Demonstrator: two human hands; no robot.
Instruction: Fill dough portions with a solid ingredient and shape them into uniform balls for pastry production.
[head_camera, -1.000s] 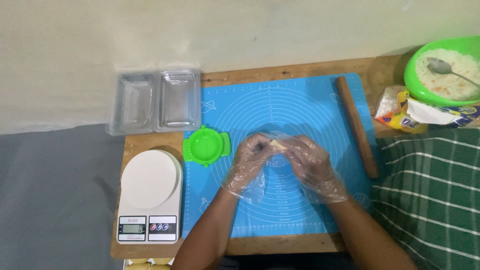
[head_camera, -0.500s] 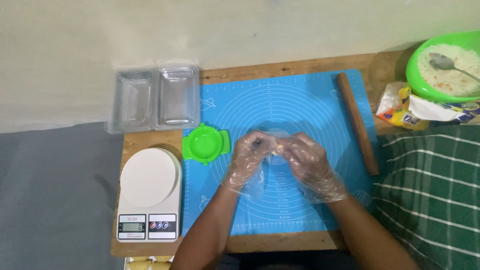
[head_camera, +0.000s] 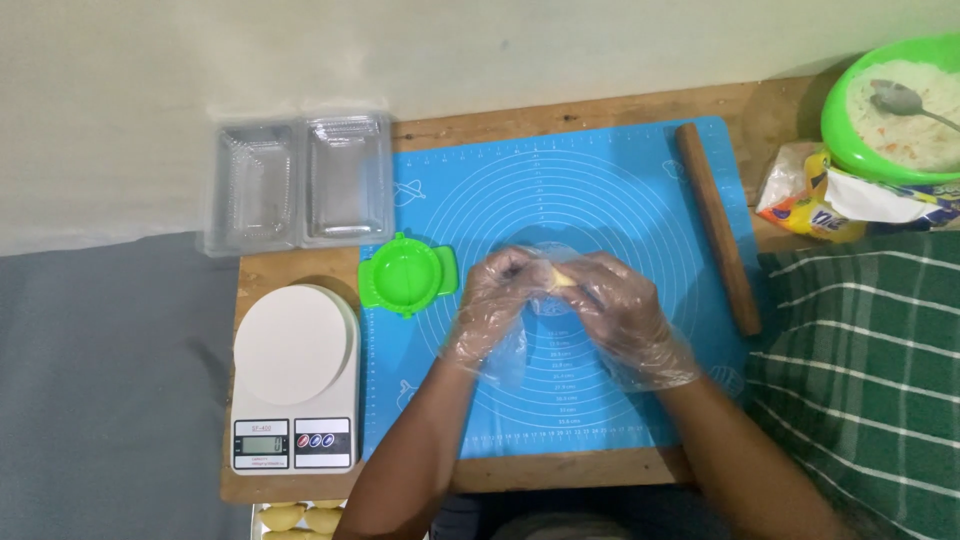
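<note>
Fingers (head_camera: 520, 272) of both gloved hands curl inward and meet around a small pale dough piece (head_camera: 562, 277), pinched between them above the centre of the blue silicone mat (head_camera: 600, 180). The left hand (head_camera: 492, 305) closes on it from the left, the right hand (head_camera: 620, 315) from the right. A green dumpling press (head_camera: 405, 273) lies just left of the hands. A wooden rolling pin (head_camera: 716, 227) rests along the mat's right edge. A white kitchen scale (head_camera: 294, 390) sits at the near left; a clear plastic container (head_camera: 298, 180) lies open beyond it.

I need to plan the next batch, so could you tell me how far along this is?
Done: a few shaped pieces sit at the bottom edge. In hand: both gloved hands, left hand and right hand, work a dough piece. Left: filling remains in the green bowl; the green press is empty.
</note>
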